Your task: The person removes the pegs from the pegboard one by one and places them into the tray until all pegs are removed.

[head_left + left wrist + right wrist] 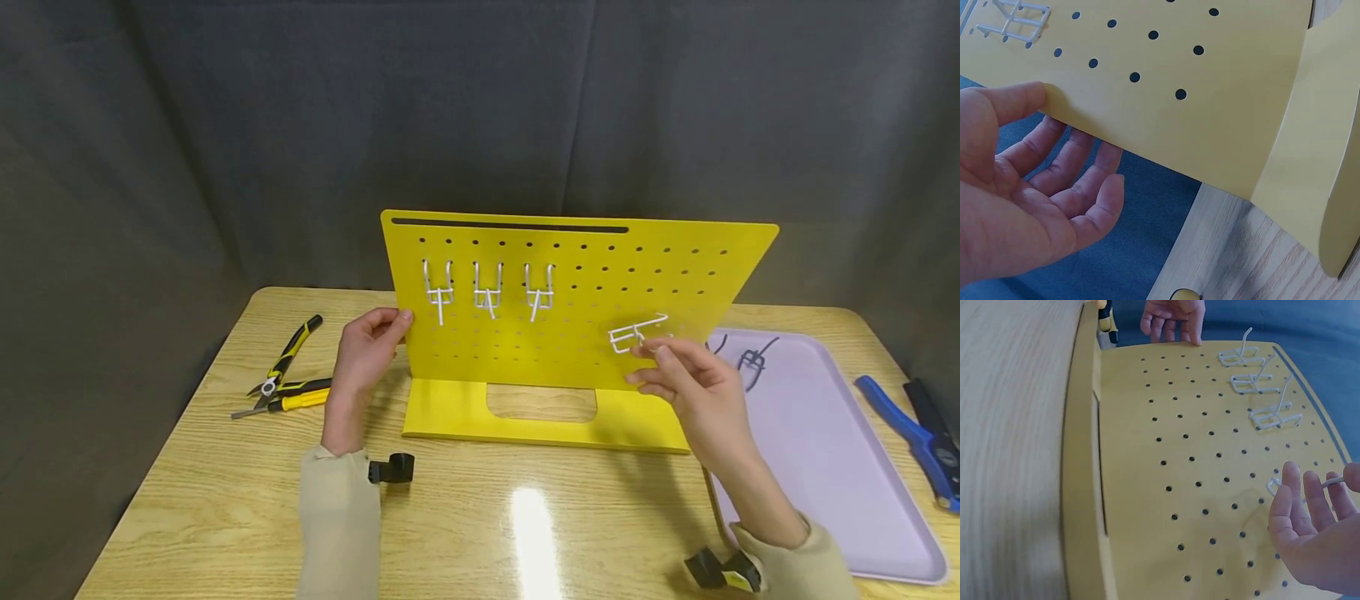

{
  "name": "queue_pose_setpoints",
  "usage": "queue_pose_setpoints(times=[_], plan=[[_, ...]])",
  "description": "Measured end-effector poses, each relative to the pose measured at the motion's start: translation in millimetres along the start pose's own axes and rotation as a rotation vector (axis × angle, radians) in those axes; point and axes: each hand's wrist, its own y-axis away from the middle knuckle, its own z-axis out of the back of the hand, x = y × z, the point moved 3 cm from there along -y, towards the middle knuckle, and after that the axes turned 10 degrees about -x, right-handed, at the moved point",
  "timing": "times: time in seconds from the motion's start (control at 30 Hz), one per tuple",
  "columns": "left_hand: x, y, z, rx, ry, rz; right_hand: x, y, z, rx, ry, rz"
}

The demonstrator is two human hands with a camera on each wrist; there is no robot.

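A yellow pegboard [675,233] stands upright on its base on the wooden table. My left hand [367,354] grips its left edge, thumb on the front face and the other fingers behind, as the left wrist view shows. Three white wire hooks [487,297] hang side by side in the upper left holes. In front of the board's lower right part, my right hand [705,400] pinches another white wire hook [637,325] by one end. The right wrist view shows this hook [1274,485] partly hidden behind the fingers.
On the right lies a lilac tray [840,467] with dark wire hooks [752,360] at its far left. Beyond it are a blue-handled tool [896,417] and a black one. Left of the board lie cutting pliers [268,387] and a yellow-handled screwdriver [303,400].
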Motion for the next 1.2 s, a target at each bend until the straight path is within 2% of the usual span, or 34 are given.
queue_pose_setpoints(times=[0.23, 0.63, 0.77, 0.9, 1.2], plan=[[0.9, -0.4, 0.2, -0.001, 0.003, 0.005, -6, 3.3, 14, -0.008, -0.029, -0.07], [1.1, -0.9, 0.3, 0.002, 0.002, 0.002, -17, 12.7, 48, -0.033, 0.059, -0.172], [1.2, -0.5, 0.3, -0.001, -0.002, 0.005, -19, 16.1, 64, -0.051, 0.094, -0.177], [1.1, 0.1, 0.7, -0.004, -0.004, 0.008, -20, 19.3, 82, -0.062, 0.085, -0.195], [1.7, -0.8, 0.3, -0.001, -0.006, 0.001, -15, 25.3, 124, -0.138, 0.065, -0.248]])
